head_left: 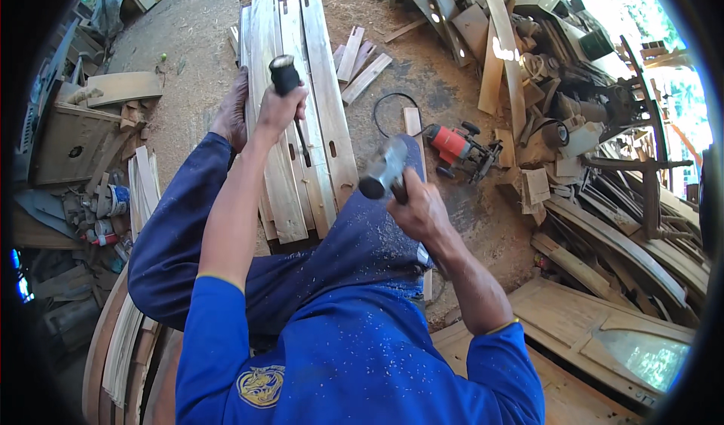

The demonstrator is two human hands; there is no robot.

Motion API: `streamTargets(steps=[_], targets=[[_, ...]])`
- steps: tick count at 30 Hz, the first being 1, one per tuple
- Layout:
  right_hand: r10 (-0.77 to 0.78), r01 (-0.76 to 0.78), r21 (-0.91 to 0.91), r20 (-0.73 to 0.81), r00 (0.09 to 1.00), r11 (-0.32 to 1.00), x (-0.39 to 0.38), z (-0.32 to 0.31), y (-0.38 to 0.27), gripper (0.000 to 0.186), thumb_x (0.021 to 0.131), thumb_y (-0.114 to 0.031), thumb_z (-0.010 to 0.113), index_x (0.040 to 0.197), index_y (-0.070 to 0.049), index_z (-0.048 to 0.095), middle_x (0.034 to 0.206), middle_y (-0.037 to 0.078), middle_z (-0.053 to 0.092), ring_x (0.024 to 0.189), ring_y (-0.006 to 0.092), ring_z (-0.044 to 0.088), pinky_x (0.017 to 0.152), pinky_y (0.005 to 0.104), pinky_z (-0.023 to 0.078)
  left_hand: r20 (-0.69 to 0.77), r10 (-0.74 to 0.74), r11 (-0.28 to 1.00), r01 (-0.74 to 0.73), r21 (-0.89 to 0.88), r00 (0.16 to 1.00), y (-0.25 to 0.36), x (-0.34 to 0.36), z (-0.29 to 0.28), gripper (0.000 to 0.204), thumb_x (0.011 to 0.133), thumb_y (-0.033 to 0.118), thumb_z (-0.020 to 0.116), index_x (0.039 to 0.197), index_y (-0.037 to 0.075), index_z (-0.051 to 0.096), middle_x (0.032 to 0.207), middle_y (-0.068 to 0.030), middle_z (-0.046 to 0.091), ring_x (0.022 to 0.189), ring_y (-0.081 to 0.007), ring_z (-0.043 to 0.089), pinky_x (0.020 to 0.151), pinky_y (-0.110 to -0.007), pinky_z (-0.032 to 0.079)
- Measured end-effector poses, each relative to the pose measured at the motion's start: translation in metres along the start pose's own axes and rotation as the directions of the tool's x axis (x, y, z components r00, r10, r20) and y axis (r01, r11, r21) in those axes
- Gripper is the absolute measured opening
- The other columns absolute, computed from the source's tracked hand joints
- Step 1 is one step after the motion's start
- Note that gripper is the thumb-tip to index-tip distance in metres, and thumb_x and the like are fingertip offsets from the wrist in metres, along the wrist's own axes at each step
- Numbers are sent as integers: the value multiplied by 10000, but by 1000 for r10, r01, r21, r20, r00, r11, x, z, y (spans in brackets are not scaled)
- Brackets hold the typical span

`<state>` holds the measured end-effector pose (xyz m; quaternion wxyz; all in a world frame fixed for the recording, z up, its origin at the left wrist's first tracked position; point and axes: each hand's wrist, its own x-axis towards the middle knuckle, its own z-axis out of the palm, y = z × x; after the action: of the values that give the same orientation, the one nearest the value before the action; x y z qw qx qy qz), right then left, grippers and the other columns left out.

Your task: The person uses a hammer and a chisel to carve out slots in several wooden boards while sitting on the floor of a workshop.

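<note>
My left hand (279, 112) grips a black-handled chisel (285, 76), its narrow blade pointing down at a slot in pale planks (324, 63) laid lengthwise in front of me. Several of these planks have oblong slots cut in them. My right hand (418, 210) is closed round a hammer (381, 172), raised over my right leg and to the right of the chisel; its metal head is slightly blurred. My left bare foot (230, 108) rests against the left edge of the planks.
A red router (449, 144) with a black cord lies right of my leg. Short offcuts (366, 78) lie on the sawdust-covered floor. Scrap wood and tools are piled at both sides (117, 85). A wooden door panel with glass (566, 316) lies at the lower right.
</note>
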<state>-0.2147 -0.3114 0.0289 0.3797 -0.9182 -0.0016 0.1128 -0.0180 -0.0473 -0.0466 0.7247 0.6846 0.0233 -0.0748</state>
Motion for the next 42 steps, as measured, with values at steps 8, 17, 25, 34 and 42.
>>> streamTargets(steps=[8,17,25,34,42], targets=[[343,-355,156,96,934,922,-46,40,58,286,793,-150,659,978,11,512,849,264,628,843,455,629,743,492,464,-107,-283,950,263,-168,953,-16,43,-21,209,899,206,661,805,52,556,605,-20,542,419,-109,475,388,-273,405],[372,-372,275,55,927,886,-24,54,81,251,787,-157,641,894,25,504,763,254,589,729,414,595,691,466,462,-220,58,902,-146,-407,974,40,10,21,164,891,157,682,862,68,549,624,3,512,444,-93,445,422,-266,368],[364,-365,184,40,931,913,-30,57,89,269,781,-174,640,896,28,504,777,269,592,757,449,594,709,492,461,-236,179,955,-227,-192,955,9,11,41,237,854,227,748,757,55,619,577,-13,584,433,-81,531,390,-243,424],[379,-381,180,51,924,907,-27,52,79,252,787,-160,635,912,24,516,791,250,603,770,426,612,709,477,468,-221,221,944,-265,-196,950,7,10,40,219,860,224,736,776,54,627,568,-7,579,434,-75,529,394,-240,426],[373,-375,183,46,927,909,-25,54,81,250,783,-155,640,907,23,515,805,260,606,783,436,608,714,480,467,-204,232,947,-269,-176,951,7,12,39,226,870,226,728,772,52,623,569,-7,582,439,-76,537,397,-240,438]])
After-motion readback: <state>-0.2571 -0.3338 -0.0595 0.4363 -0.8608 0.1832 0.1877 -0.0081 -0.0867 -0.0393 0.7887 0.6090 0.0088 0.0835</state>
